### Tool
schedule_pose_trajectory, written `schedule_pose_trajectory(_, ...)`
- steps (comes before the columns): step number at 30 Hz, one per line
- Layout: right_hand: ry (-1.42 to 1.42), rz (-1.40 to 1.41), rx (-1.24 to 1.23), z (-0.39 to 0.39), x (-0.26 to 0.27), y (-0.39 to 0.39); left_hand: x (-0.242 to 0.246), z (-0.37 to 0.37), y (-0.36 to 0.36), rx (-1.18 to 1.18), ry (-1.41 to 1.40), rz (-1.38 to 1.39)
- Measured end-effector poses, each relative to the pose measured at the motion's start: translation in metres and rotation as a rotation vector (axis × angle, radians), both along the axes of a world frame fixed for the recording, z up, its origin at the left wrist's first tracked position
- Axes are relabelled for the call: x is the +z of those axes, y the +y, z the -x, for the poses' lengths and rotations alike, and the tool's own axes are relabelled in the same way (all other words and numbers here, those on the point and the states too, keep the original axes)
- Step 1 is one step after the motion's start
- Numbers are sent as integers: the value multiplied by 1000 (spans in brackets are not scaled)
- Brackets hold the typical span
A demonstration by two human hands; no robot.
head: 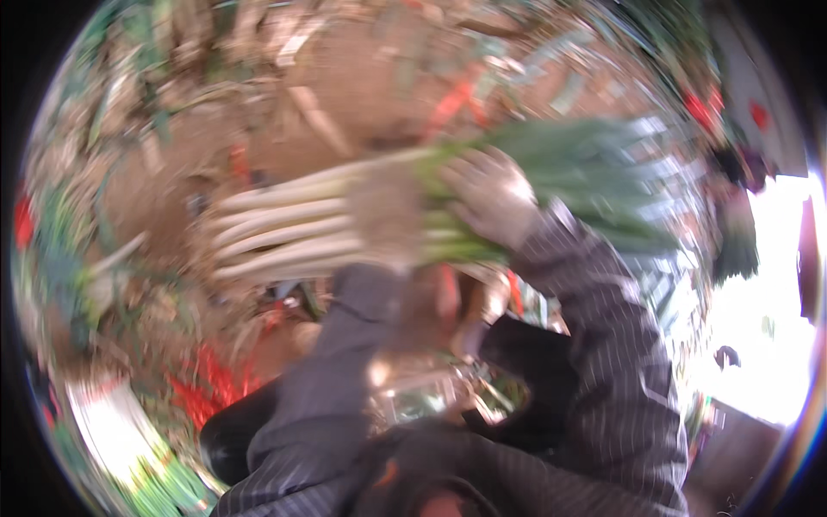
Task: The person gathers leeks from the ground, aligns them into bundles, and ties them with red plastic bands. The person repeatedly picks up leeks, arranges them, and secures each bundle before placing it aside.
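A bundle of long leeks or large green onions [291, 223] lies crosswise before me, with white stems and roots at the left and green leaves at the right. Across its middle is my left hand [386, 210], a brown blur whose fingers cannot be made out. My right hand [494, 194] grips the bundle from above where the stems turn green, its fingers pointing left. Both arms are in dark sleeves; pinstripes show on the right one. The undersides of the bundle and of both hands are hidden.
Another bundle of white and green stalks [116, 433] lies at the lower left. Red strips [210, 381] are heaped near my left arm. Loose leaves and scraps litter the brown ground [362, 71]. More green leaves stand at the upper right. Blur hides much detail.
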State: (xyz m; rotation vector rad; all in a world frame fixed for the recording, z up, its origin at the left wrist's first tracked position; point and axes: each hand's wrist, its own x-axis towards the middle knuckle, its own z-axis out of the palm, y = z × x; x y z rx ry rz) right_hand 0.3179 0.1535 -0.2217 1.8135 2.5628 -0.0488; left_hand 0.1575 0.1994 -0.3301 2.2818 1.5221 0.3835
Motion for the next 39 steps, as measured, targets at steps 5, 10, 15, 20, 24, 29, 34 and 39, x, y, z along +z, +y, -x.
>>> schedule_pose_trajectory(5, -243, -382, -130, -113, 101, -109, -37, 6, 4, -56, -243, -273)
schedule_pose_trajectory(10, -337, -557, -1060, -216, 157, -412, -44, 16, 11, -102, -128, -344)
schedule_pose_trajectory(15, -816, 779, -1391, -172, 90, -622, -54, 24, 24, -90, -142, -292)
schedule_pose_trajectory(20, -296, 839, -1579, -154, -14, -596, -75, 32, 48, -61, -189, -161)
schedule_pose_trajectory(24, -227, 645, -1463, -195, -49, -535, -79, 40, 54, -6, -132, -159)
schedule_pose_trajectory(29, -201, 1054, -1244, -259, -74, -488, -72, 44, 52, -11, -211, -117)
schedule_pose_trajectory(34, -279, 1035, -1338, -292, -104, -493, -61, 40, 42, -23, -393, 29)
schedule_pose_trajectory(39, -365, 970, -1202, -320, -137, -522, -56, 37, 40, 108, -543, 227)
